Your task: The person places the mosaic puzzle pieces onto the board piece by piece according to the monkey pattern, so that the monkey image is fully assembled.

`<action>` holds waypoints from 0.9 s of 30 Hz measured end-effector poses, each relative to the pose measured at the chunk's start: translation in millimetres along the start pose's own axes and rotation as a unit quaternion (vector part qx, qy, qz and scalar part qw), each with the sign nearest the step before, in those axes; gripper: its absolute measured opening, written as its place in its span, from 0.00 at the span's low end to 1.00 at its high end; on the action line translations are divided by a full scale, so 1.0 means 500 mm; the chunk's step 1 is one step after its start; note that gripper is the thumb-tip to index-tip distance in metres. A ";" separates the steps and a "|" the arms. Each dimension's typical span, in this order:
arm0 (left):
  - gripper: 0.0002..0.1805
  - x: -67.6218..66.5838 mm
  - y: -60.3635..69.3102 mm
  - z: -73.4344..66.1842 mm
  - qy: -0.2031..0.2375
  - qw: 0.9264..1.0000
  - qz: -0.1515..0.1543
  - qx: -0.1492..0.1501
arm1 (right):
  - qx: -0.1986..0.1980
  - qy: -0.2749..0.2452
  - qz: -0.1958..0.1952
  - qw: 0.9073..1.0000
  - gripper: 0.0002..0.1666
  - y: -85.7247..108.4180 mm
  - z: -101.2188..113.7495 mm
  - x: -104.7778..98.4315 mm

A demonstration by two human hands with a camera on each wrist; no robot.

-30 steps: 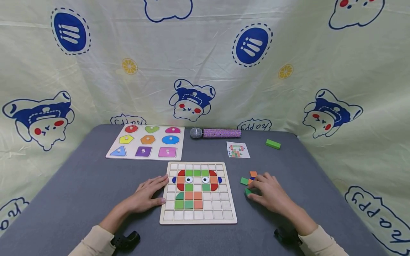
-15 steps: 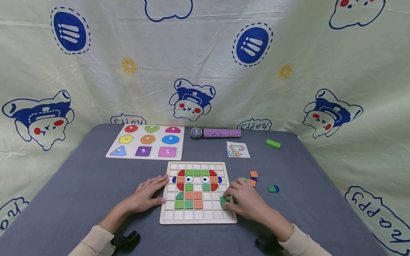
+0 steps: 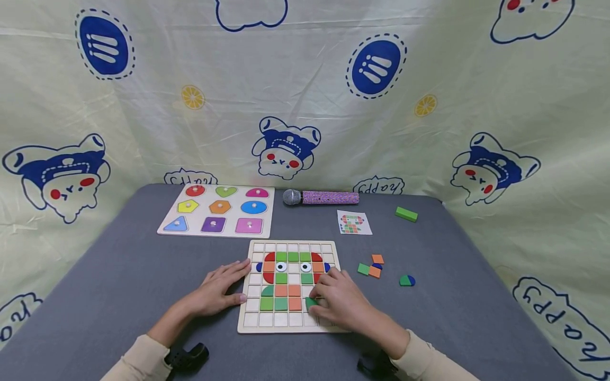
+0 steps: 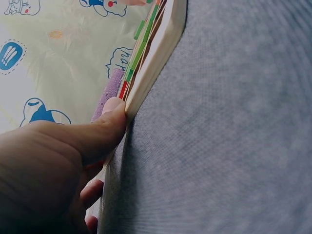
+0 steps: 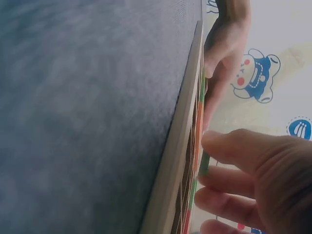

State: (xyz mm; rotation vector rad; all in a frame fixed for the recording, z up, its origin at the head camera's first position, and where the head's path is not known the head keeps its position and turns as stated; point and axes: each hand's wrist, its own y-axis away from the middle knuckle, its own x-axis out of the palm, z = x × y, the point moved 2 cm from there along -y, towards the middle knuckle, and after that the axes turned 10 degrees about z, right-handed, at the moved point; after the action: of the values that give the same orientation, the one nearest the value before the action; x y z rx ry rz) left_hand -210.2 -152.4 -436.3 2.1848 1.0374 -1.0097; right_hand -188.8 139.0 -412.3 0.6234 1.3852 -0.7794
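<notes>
A wooden grid board (image 3: pixel 282 319) lies at the table's front middle, bearing red, green, orange and blue tiles and two eye tiles. My left hand (image 3: pixel 216 288) rests against the board's left edge with its fingers extended; in the left wrist view its thumb (image 4: pixel 109 122) touches the rim. My right hand (image 3: pixel 344 301) is over the right half of the grid and pinches a green tile (image 3: pixel 310 303) between thumb and fingers, just right of an orange tile (image 3: pixel 295 304). In the right wrist view the green tile (image 5: pixel 205 162) shows edge-on. The right hand hides some grid cells.
Loose orange, blue and green tiles, including a green square (image 3: pixel 364 269), lie right of the board, with a green-and-blue pair (image 3: pixel 406 281) farther right. Behind are a shape puzzle (image 3: pixel 229 233), a purple microphone (image 3: pixel 329 198), a pattern card (image 3: pixel 355 223) and a green block (image 3: pixel 406 214).
My right hand has moved left from the loose tiles to over the board, carrying a green tile. The green-and-blue pair it covered earlier shows now. The left hand has stayed in place.
</notes>
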 end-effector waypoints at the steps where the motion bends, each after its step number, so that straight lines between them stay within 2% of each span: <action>1: 0.39 0.000 0.000 0.000 0.000 1.000 0.000 0.000 | -0.003 0.004 -0.002 1.000 0.12 -0.002 0.001 0.001; 13: 0.40 -0.001 0.000 0.002 0.000 1.000 0.001 0.003 | -0.009 0.041 -0.014 0.999 0.11 -0.010 0.013 0.002; 27: 0.39 0.000 0.000 0.001 0.000 1.000 0.000 0.004 | -0.002 0.029 -0.005 1.000 0.15 -0.007 0.012 0.002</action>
State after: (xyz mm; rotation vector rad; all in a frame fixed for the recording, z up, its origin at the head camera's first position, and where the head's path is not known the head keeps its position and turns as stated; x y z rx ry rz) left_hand -210.2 -152.6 -436.6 2.1916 1.0356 -1.0154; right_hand -188.0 132.1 -412.6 0.6410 1.4444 -0.7718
